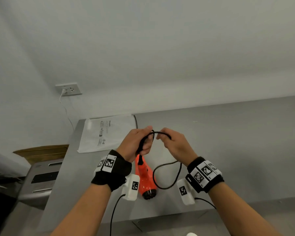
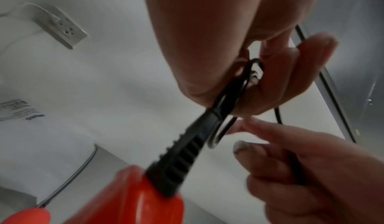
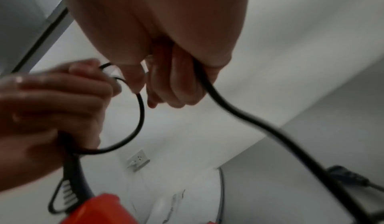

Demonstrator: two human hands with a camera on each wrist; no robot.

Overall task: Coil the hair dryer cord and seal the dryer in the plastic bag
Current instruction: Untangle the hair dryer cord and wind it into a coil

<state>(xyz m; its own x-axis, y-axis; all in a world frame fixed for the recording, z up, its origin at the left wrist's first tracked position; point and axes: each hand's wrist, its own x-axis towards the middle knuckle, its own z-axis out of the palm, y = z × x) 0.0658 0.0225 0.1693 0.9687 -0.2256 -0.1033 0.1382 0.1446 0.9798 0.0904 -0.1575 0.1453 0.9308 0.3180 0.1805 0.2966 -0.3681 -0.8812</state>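
Nearest, the orange hair dryer (image 1: 144,178) hangs over the near part of the grey table (image 1: 228,142). Its round end points down and toward the person. It may be just above the table or touching it; the head view does not make that clear. A black ribbed sleeve (image 2: 178,163) comes out of the top of its handle.

A loose loop of the black cord (image 1: 167,176) hangs down just right of the dryer.

A bit farther, the left hand (image 1: 136,142) is curled round the cord just above the ribbed sleeve. It holds a few folds of cord bunched in its fingers, so the dryer hangs from this hand. The right hand (image 1: 174,142) is close beside it, on the right. Its fingers are curled and pinch the cord. A short bit of cord arches between the two hands. In the right wrist view the cord runs out from under the right hand and down to a dark blurry lump (image 3: 343,175) on the table, maybe the plug.

Farther back on the left, the plastic bag (image 1: 107,133) lies flat on the table with black print on it. It is well apart from the dryer.

Farthest, a white wall socket (image 1: 68,89) sits on the wall with a white wire plugged in
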